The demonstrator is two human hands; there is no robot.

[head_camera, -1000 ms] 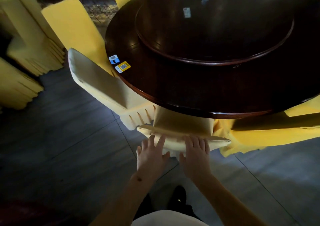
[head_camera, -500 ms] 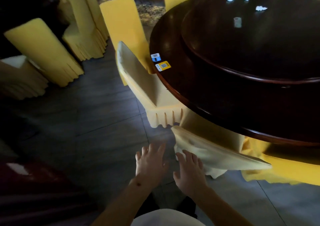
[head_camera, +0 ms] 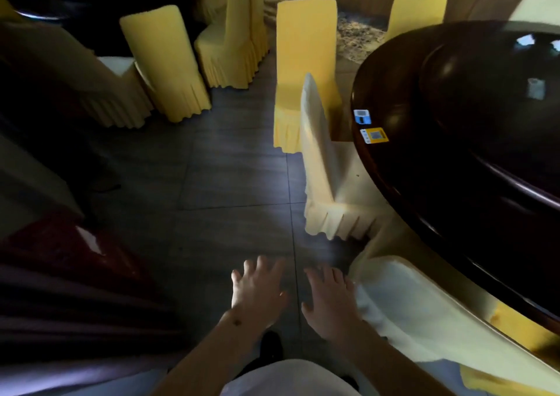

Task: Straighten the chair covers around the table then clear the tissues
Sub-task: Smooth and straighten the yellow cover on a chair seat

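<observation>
Both my hands hang flat with fingers spread, gripping nothing: left hand [head_camera: 257,292] over the dark floor tiles [head_camera: 230,183], right hand [head_camera: 330,301] just beside the nearest yellow chair cover [head_camera: 424,314]. Another covered chair [head_camera: 324,177] is tucked against the round dark wooden table [head_camera: 403,98], where two QR stickers [head_camera: 368,126] sit near the rim.

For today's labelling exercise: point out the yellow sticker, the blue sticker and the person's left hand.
yellow sticker [head_camera: 374,135]: head view, its middle.
blue sticker [head_camera: 362,116]: head view, its middle.
left hand [head_camera: 257,293]: head view, back of the hand.

Bare forearms, no sleeves; a white garment [head_camera: 291,379] and a dark shoe [head_camera: 271,345].
</observation>
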